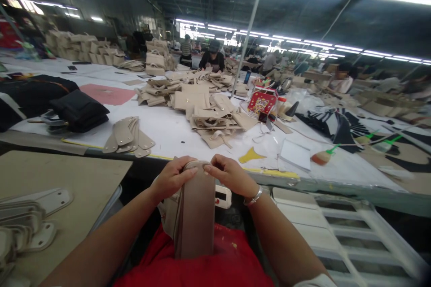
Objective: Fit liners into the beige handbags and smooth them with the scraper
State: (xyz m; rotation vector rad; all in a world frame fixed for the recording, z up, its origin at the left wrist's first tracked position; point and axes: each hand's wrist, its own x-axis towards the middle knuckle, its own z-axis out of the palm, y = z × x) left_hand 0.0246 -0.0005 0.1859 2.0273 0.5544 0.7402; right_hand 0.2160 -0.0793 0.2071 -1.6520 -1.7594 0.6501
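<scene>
A beige leather bag piece [198, 215] stands on end against my red apron, its rounded top edge just below the table's front edge. My left hand [177, 175] grips the top left corner, thumb laid over the face. On the top right corner, my right hand [232, 175] pinches the edge with thumb and bent fingers. A pale tab with a slot [223, 197] sticks out to the right, below my right hand. Folded beige parts [170, 215] show on the left side of the piece. My fingertips behind it are hidden.
Beige straps [126, 136] lie near the table edge, with a heap of beige bag parts [202, 103] beyond. A yellow scrap [252, 155], white pad [294, 154] and glue bottle [325, 156] lie right. A white slatted rack [346, 233] stands low right; more tabs [30, 219] lie left.
</scene>
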